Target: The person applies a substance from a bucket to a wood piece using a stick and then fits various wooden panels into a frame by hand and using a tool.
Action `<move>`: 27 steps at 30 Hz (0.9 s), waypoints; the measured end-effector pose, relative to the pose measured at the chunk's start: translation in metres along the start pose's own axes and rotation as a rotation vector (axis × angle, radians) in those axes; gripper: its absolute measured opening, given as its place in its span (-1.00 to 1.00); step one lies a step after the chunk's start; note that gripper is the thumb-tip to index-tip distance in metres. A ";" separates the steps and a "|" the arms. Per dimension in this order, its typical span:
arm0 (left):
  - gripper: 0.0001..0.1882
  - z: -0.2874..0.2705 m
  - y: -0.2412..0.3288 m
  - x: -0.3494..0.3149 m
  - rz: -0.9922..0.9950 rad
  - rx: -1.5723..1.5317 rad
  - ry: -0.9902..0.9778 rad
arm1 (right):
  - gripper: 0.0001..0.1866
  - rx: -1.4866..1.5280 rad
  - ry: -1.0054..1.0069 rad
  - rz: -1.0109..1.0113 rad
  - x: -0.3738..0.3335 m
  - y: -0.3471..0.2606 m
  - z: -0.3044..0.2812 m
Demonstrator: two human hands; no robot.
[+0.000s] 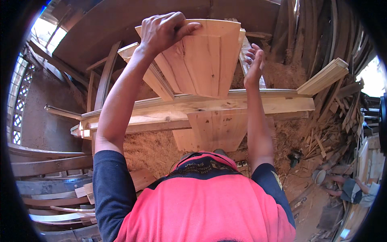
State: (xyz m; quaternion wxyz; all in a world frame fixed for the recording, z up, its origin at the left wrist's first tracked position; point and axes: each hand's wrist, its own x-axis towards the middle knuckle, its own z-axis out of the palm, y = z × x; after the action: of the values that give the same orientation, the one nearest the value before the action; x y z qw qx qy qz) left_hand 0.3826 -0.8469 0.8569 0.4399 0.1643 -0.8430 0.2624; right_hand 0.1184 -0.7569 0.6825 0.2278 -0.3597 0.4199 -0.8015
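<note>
A pale wooden panel [205,60] made of joined boards stands tilted, its lower end at a long wooden beam [209,105]. My left hand [167,32] is closed over the panel's upper left edge, with the thumb lying on its near face and the other fingers partly hidden. Off the panel's right side, my right hand [254,66] is raised with its fingers loosely apart and nothing in it. A second wooden panel [219,127] leans against the near side of the beam, close to my body.
Stacked boards [324,76] rest on the beam's right end. Narrow boards [155,80] slant behind it on the left. Timber offcuts [326,133] pile up at right, near another person [356,189]. Curved planks [56,187] lie at lower left. Sawdust [153,147] covers the ground.
</note>
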 end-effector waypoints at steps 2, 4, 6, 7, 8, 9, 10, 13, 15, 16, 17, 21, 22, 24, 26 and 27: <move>-0.51 0.001 -0.004 -0.001 -0.012 0.004 -0.021 | -0.38 -0.086 -0.032 0.091 0.006 0.010 0.000; -0.51 0.002 -0.007 -0.001 -0.022 0.024 -0.015 | -0.31 -0.072 -0.092 0.114 0.008 0.017 0.004; -0.51 0.003 -0.009 -0.002 -0.029 0.022 -0.024 | -0.20 -0.090 -0.153 0.168 0.009 0.021 0.009; -0.50 0.003 -0.010 -0.002 -0.036 0.018 -0.009 | -0.20 -0.088 -0.152 0.166 0.009 0.023 0.011; -0.50 0.003 -0.011 -0.003 -0.035 0.019 -0.019 | -0.26 -0.075 -0.191 0.166 0.008 0.024 0.012; -0.50 0.003 -0.012 -0.003 -0.049 0.008 -0.041 | -0.31 -0.076 -0.202 0.193 0.008 0.024 0.013; -0.50 0.003 -0.013 -0.004 -0.062 -0.004 -0.049 | -0.31 -0.063 -0.230 0.166 0.007 0.025 0.013; -0.50 0.002 -0.016 -0.005 -0.051 0.005 -0.035 | -0.26 0.115 -0.302 0.167 0.005 0.028 0.011; -0.51 0.001 -0.017 -0.006 -0.050 0.011 -0.054 | -0.22 -0.023 -0.230 0.238 0.004 0.031 0.009; -0.51 0.001 -0.018 -0.006 -0.046 0.014 -0.048 | -0.22 -0.020 -0.227 0.224 0.004 0.033 0.008; -0.51 0.000 -0.018 -0.006 -0.048 0.016 -0.061 | -0.22 -0.003 -0.273 0.180 0.004 0.034 0.008; -0.51 0.001 -0.020 -0.006 -0.070 0.046 -0.087 | -0.24 0.032 -0.330 0.172 0.004 0.038 0.007; -0.51 0.001 -0.020 -0.005 -0.082 0.058 -0.095 | -0.24 0.030 -0.328 0.173 0.004 0.038 0.008; -0.47 0.002 -0.021 -0.005 -0.089 0.082 -0.106 | -0.17 -0.165 -0.289 0.014 0.003 0.037 0.009; -0.44 0.004 -0.021 -0.005 -0.096 0.108 -0.117 | -0.19 -0.159 -0.310 -0.013 0.002 0.036 0.009; -0.43 0.004 -0.021 -0.005 -0.102 0.106 -0.110 | -0.21 -0.146 -0.344 -0.056 0.001 0.036 0.010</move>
State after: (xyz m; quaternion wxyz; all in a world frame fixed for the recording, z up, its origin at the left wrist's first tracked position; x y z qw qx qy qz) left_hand 0.3934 -0.8661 0.8575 0.3964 0.2442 -0.8414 0.2742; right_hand 0.1276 -0.7817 0.6568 0.2472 -0.5186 0.4216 -0.7016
